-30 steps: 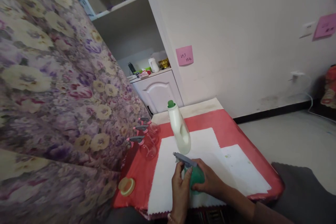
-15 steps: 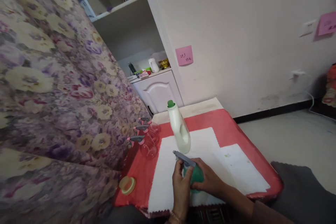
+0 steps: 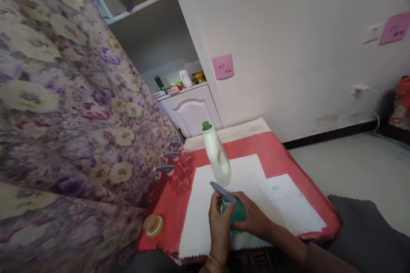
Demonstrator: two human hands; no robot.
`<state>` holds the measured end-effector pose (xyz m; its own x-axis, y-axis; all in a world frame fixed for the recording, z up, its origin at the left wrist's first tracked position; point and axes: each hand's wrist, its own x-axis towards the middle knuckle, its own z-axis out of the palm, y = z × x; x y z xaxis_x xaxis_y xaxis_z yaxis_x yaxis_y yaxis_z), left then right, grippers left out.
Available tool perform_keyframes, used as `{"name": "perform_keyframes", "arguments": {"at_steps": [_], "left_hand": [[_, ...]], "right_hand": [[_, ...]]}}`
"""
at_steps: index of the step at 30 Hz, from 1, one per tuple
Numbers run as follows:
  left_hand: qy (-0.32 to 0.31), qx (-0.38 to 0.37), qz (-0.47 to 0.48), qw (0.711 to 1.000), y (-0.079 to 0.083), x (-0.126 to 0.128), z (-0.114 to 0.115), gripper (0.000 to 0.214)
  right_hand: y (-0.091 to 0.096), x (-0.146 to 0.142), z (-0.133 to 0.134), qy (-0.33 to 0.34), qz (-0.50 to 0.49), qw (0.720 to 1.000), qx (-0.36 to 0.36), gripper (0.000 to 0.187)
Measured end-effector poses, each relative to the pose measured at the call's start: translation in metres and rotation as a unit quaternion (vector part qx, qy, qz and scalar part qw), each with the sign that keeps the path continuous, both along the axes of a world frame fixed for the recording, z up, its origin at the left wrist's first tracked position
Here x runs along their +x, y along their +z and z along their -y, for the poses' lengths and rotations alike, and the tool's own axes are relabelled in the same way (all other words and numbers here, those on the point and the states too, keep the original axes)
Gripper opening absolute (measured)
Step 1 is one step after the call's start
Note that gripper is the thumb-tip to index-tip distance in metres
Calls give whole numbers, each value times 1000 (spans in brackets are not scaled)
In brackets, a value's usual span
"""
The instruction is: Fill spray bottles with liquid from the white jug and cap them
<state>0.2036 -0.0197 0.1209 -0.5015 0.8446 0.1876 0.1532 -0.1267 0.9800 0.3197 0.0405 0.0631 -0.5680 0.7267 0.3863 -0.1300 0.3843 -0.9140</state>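
Observation:
A small green spray bottle (image 3: 237, 214) with a grey trigger head (image 3: 222, 192) stands on a white cloth (image 3: 250, 187) on the red-covered table (image 3: 282, 153). My right hand (image 3: 253, 219) wraps round the green body. My left hand (image 3: 219, 226) grips the neck just under the grey head. Just beyond the hands stands a white bottle (image 3: 218, 158) with a green cap.
Three clear pink spray bottles (image 3: 179, 168) stand along the table's left edge against a flowered fabric (image 3: 64, 106). A round yellow lid (image 3: 153, 225) lies at the front left corner. Behind are a white cabinet (image 3: 192, 111), shelves and a wall with pink notes.
Both hands stay on the green spray bottle; the left hand has shifted slightly at the neck. The view has drifted a little.

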Motion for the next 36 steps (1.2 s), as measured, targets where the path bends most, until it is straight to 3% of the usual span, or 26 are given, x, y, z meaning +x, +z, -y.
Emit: {"name": "perform_keyframes", "arguments": {"at_steps": [5,11,16,21,24,27,33,36], "left_hand": [[-71,-30,9,997,5,-3,6,36],[-20,-1,2,1000,3,2,2,24],[-53,-15,18,998,8,1,7,40],[-26,3,13,1000,6,1,4,26],[-18,5,15,1000,5,2,4,33],[-48,-12,16,999,5,0,6,41],[-35,8,2,999,4,-1,3,26],[-36,7,5,999,4,-1,3,34]], "right_hand": [[-3,0,-1,8,-11,1000,4,82],[-1,1,0,8,-4,1000,-1,78],[-4,0,-1,14,-15,1000,4,81],[-1,1,0,2,0,1000,-2,79],[1,1,0,5,-3,1000,1,78],[0,2,0,8,-5,1000,3,81],[0,2,0,3,-3,1000,0,80],[0,2,-1,12,-11,1000,-1,79]]}}
